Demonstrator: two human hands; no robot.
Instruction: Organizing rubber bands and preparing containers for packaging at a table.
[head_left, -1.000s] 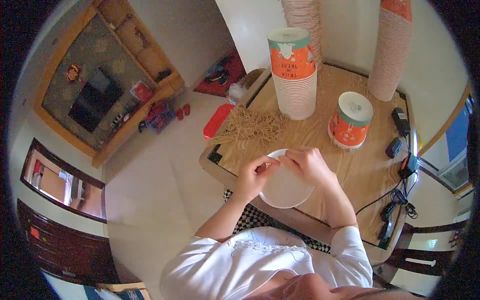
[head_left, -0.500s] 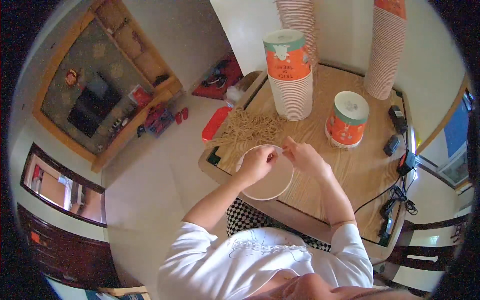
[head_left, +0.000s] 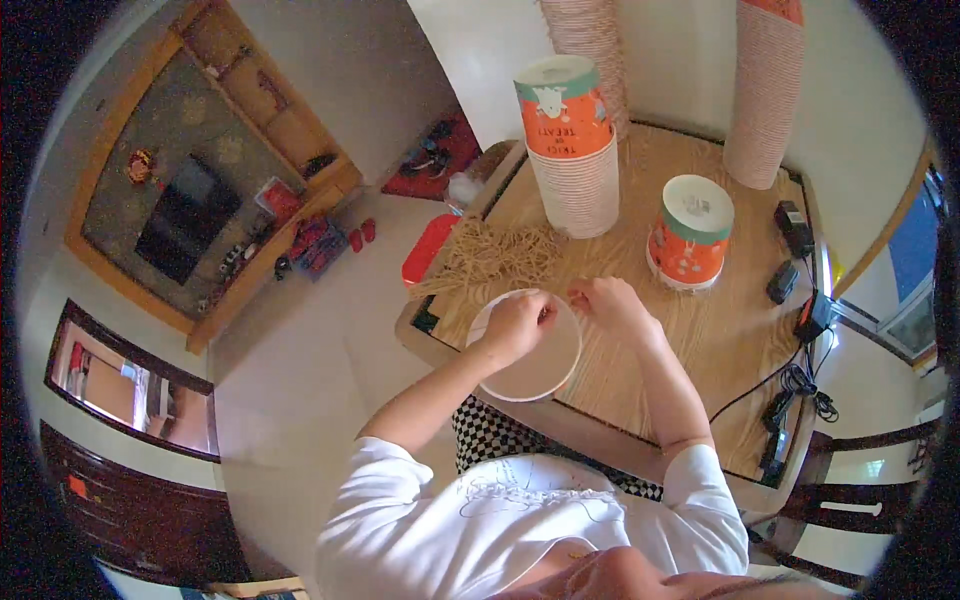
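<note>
A round paper bucket (head_left: 535,372) with a white rim stands open side up at the near edge of the table. My left hand (head_left: 518,328) is over its mouth, fingers curled at the inner side of the far rim; whatever they grip is hidden. Just right of the rim, apart from it, my right hand (head_left: 612,308) has its fingers bent and drawn together, with any small thing in them too small to make out. Beyond the bucket lies a loose heap of tan cords (head_left: 500,256).
Behind the cords rises a stack of orange and white paper buckets (head_left: 572,150). A shorter upside-down bucket stack (head_left: 690,235) stands to its right. Taller stacks (head_left: 768,100) line the wall. Black power adapters (head_left: 795,230) and cables (head_left: 798,385) run along the right table edge.
My right hand has moved slightly right, away from the bucket's rim and from my left hand. My left hand stays over the bucket's mouth.
</note>
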